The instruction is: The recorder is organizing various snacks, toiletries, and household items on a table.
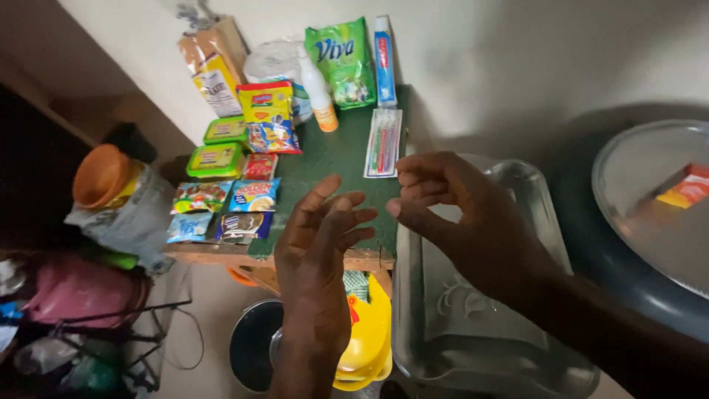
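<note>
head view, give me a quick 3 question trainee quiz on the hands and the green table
1. True or false: the left hand holds a packet.
2. What lies flat on the table just beyond the right hand? A) toothbrush pack B) bread loaf C) orange lid
3. Which tall white item with an orange base stands beside the green bag?

Key
1. False: both hands are open and hold nothing.
2. A, the toothbrush pack.
3. The bottle.
</note>
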